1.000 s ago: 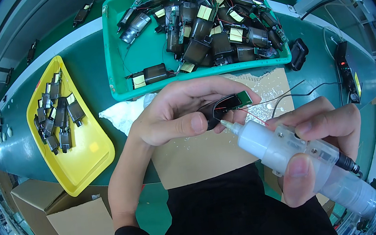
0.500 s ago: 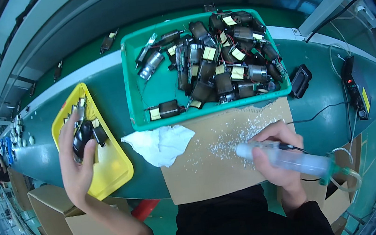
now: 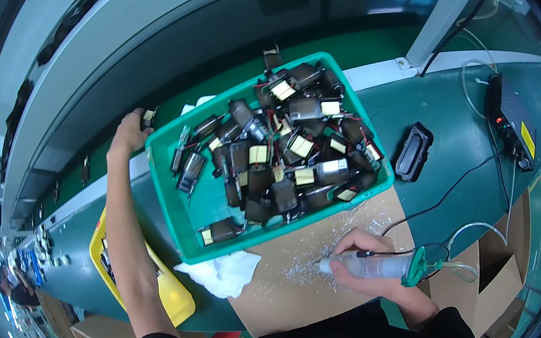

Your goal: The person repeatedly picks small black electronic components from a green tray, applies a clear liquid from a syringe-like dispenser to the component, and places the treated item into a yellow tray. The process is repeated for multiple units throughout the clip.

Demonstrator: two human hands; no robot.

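Observation:
My right hand (image 3: 365, 267) is wrapped round a large translucent dispensing syringe (image 3: 380, 265) with a green cap and a clear tube. Its white tip points left over a cardboard sheet (image 3: 287, 302) sprinkled with white bits. At the far left my left hand (image 3: 128, 134) has its fingers closed on a small dark-cased part (image 3: 149, 117) with a pale label, beside the back-left corner of the green tray (image 3: 207, 202). Inside that tray lie several similar dark translucent parts (image 3: 285, 195) with yellow pads and thin wires. My left forearm crosses over the yellow tray (image 3: 177, 299), hiding some of it.
White crumpled cloth (image 3: 221, 276) lies against the green tray's front edge. To the right are an open black case (image 3: 413, 151) and a black controller box (image 3: 509, 123) with cables. A raised metal edge and more parts (image 3: 85, 170) stand behind. Cardboard boxes (image 3: 102, 335) stand below left.
My left hand has left the yellow tray, reaching far back to the dark-cased part. The green tray appears lower and more tilted in view. The right hand still holds the syringe.

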